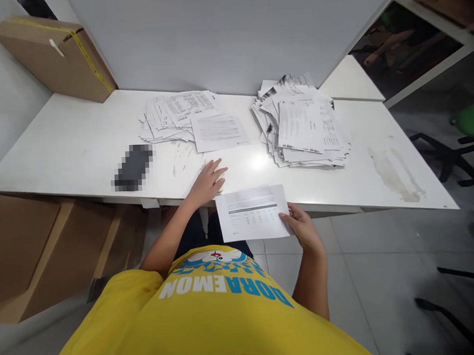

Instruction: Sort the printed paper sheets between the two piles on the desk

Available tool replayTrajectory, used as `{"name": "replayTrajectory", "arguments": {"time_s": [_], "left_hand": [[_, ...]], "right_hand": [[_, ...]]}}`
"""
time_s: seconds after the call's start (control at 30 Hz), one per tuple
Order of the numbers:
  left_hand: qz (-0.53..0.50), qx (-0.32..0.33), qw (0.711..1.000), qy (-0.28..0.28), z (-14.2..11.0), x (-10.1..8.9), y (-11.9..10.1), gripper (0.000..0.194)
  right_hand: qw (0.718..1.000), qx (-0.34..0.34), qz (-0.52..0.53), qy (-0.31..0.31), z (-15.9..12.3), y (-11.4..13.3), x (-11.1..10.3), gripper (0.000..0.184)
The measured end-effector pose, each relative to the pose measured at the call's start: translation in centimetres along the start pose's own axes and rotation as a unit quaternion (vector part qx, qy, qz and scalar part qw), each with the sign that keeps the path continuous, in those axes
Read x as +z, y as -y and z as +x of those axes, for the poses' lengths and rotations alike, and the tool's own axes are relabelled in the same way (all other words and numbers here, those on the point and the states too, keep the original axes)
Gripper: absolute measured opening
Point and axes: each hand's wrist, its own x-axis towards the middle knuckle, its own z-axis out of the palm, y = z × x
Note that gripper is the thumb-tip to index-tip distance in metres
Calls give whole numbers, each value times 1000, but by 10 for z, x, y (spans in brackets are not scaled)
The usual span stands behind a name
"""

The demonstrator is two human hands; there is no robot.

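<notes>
My right hand [303, 228] pinches the right edge of a single printed sheet [251, 212], held at the front edge of the white table [72, 147]. Flat on the tabletop just left of that sheet lies my left hand [208, 182], its fingers spread and nothing in it. A thick, untidy stack of printed papers [303, 123] lies at the back right. A thinner spread of papers [184, 117] lies at the back middle, with one sheet [219, 131] on its near side.
A dark phone-like object [132, 167], blurred out, lies on the table's left. A cardboard box [54, 57] stands in the back left corner, against the grey partition [224, 38]. More cardboard [37, 246] sits under the table. Chair legs [450, 154] stand at right.
</notes>
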Motion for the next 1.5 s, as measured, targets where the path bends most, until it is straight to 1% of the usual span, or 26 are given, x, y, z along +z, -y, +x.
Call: {"name": "replayTrajectory", "arguments": {"time_s": [0.17,0.33,0.53,0.77,0.93,1.03,1.13,1.2,1.3,1.37,1.43,1.5], "left_hand": [[5,-4,1000,11,2,4,-3,51],[10,6,1000,0,3,2,-1,46],[9,14,1000,-7,4,5,0,44],[21,11,1000,17,4,3,-1,48],[22,22,999,12,3,6,1,40],[64,28,997,20,2,6,2,41],[140,30,989,42,1,5,2,44],[170,29,984,49,0,3,1,46],[165,29,985,45,-2,1,1,46],[149,25,988,34,-3,1,1,45],[138,22,990,26,-4,1,0,44],[132,22,991,28,-5,1,-1,46]], "right_hand": [[999,12,30,-12,-2,5,1,56],[998,-3,57,-23,-1,9,5,57],[997,-1,65,-38,-3,8,11,58],[999,3,47,-24,-3,3,11,60],[999,8,46,-14,-7,2,10,62],[999,9,43,-15,-8,2,10,64],[999,18,35,-8,-4,6,11,65],[1000,15,26,4,-1,10,12,63],[1000,-11,-10,15,4,19,11,56],[997,-36,-67,17,4,26,4,52],[988,-69,-135,-20,2,34,-9,50],[972,-110,-180,-100,4,45,-24,46]]}}
